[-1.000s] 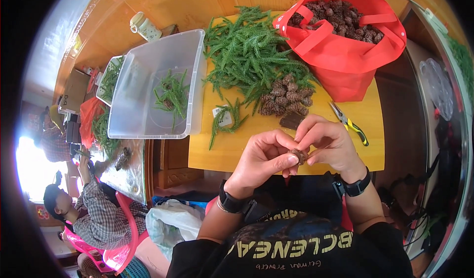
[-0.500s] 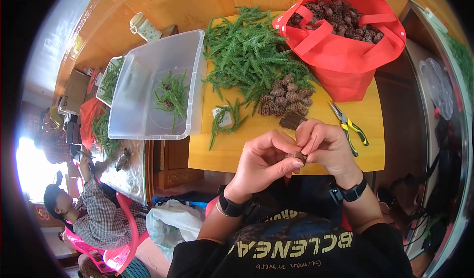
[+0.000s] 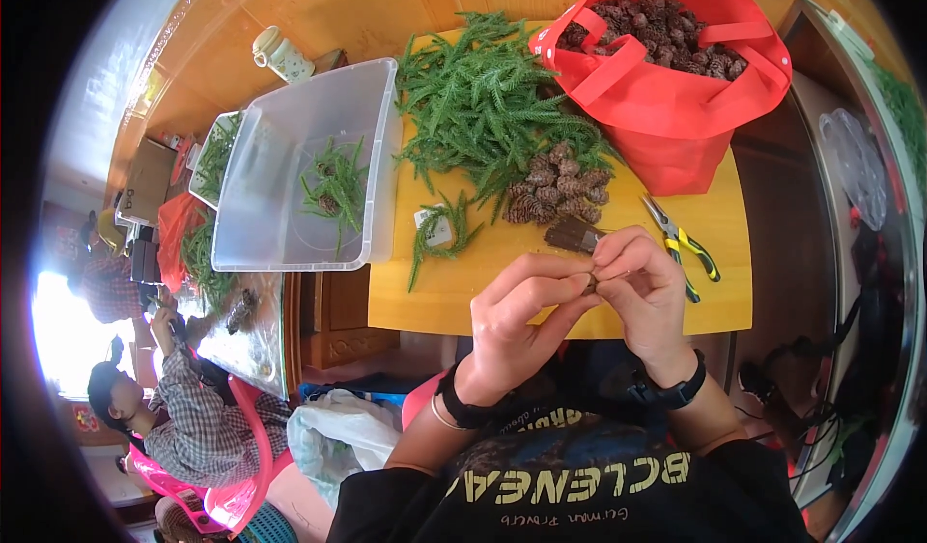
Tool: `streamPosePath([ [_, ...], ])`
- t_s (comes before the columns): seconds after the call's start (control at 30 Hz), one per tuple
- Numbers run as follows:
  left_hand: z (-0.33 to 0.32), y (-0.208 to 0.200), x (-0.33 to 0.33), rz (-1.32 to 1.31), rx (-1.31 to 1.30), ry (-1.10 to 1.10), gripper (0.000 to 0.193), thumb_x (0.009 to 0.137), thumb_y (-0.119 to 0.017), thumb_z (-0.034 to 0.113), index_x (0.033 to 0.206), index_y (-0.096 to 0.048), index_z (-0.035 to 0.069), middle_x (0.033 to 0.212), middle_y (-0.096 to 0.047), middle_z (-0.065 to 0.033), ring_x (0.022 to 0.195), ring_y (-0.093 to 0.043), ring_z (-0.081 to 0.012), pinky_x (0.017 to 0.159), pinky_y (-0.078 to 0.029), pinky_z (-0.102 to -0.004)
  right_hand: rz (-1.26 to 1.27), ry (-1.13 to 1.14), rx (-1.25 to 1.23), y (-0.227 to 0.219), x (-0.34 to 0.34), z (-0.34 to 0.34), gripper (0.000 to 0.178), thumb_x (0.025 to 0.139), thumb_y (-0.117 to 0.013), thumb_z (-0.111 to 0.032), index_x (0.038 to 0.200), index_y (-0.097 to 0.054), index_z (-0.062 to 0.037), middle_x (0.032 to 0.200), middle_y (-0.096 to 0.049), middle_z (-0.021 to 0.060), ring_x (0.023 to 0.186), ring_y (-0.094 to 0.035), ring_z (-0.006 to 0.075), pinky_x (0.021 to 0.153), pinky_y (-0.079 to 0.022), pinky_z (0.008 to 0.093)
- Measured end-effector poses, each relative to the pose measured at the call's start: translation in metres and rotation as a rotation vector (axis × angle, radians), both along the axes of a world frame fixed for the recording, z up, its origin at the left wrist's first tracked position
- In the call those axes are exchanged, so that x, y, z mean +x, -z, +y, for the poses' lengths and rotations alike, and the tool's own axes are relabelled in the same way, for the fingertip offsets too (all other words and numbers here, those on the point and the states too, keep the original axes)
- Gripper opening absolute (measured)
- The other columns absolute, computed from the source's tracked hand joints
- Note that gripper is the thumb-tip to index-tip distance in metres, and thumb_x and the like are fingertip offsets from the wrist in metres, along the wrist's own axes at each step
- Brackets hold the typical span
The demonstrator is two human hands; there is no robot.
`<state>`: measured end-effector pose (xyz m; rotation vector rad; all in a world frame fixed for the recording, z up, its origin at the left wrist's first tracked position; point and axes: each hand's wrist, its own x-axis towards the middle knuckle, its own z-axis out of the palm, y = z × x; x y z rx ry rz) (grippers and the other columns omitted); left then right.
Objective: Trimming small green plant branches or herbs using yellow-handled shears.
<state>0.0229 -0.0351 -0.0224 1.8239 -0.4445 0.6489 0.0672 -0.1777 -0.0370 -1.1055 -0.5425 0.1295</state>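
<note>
My left hand (image 3: 526,319) and my right hand (image 3: 645,297) meet fingertip to fingertip over the table's near edge. Both are closed around a small brown pine cone (image 3: 589,283), mostly covered by the fingers. The thin brown wire at my right fingertips half a second ago is now too hidden to make out. Just beyond the hands lies a bundle of short brown wires (image 3: 570,234). Behind it is a heap of pine cones (image 3: 558,188), against a large pile of green artificial pine sprigs (image 3: 483,94).
Yellow-handled pliers (image 3: 682,246) lie right of my hands. A red bag (image 3: 676,157) full of pine cones stands at the back right. Left are a sprig ring (image 3: 444,234) and a clear plastic bin (image 3: 261,167) with sprigs inside. A person in a checked shirt (image 3: 212,417) sits far left.
My fingertips have risen slightly and closed together, covering more of the pine cone. My left fingers have straightened. The other person's hands have moved a little.
</note>
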Motion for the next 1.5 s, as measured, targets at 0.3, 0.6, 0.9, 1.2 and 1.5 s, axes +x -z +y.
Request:
streamPosePath([
  [0.3,0.007,0.006,0.001,0.485,-0.672,0.241,0.012,0.087,-0.058,0.003,0.097,-0.053,-0.001,0.103,-0.059,-0.0138,0.084,-0.061,-0.0160,0.072,-0.050,-0.0259,-0.111,0.007,-0.428,-0.004,0.016,-0.033,0.062,0.072,-0.074,-0.024,0.121,-0.047,0.0026,0.120,-0.050,0.0113,0.111,-0.047,0.0197,0.092,-0.036,0.0312],
  [0.6,0.013,-0.001,0.001,0.685,-0.921,0.375,0.021,0.091,-0.053,0.010,0.109,-0.055,-0.001,0.093,-0.060,-0.0057,0.083,-0.059,-0.0108,0.072,-0.050,-0.0244,-0.335,0.350,-1.501,0.061,0.023,-0.115,0.068,0.064,-0.073,-0.013,0.124,-0.043,-0.0067,0.113,-0.049,0.0185,0.110,-0.044,0.0362,0.095,-0.036,0.0414],
  [0.9,0.025,0.005,0.006,0.751,-1.102,0.527,0.019,0.094,-0.049,0.016,0.104,-0.055,0.001,0.091,-0.059,-0.0077,0.073,-0.057,-0.0123,0.062,-0.047,-0.0209,-0.248,0.512,-1.183,0.052,0.006,-0.134,0.018,0.064,-0.063,-0.003,0.078,-0.051,0.0001,0.076,-0.048,0.0109,0.057,-0.044,0.0204,0.052,-0.037,0.0298],
  [1.2,0.021,0.002,0.011,0.777,-1.100,0.550,0.021,0.094,-0.050,0.018,0.104,-0.056,0.000,0.087,-0.059,-0.0079,0.071,-0.057,-0.0122,0.060,-0.046,-0.0203,-0.437,0.068,-0.862,-0.014,-0.008,-0.095,0.017,0.068,-0.063,-0.014,0.070,-0.057,0.0023,0.072,-0.063,0.0094,0.073,-0.060,0.0249,0.071,-0.047,0.0336],
  [1.5,0.021,0.001,0.008,0.769,-1.124,0.574,0.021,0.094,-0.050,0.015,0.104,-0.057,-0.002,0.083,-0.060,-0.0055,0.073,-0.060,-0.0105,0.062,-0.049,-0.0197,-0.456,0.086,-0.848,-0.026,-0.010,-0.080,0.014,0.061,-0.066,-0.007,0.071,-0.060,0.0004,0.067,-0.060,0.0093,0.071,-0.060,0.0318,0.083,-0.048,0.0419],
])
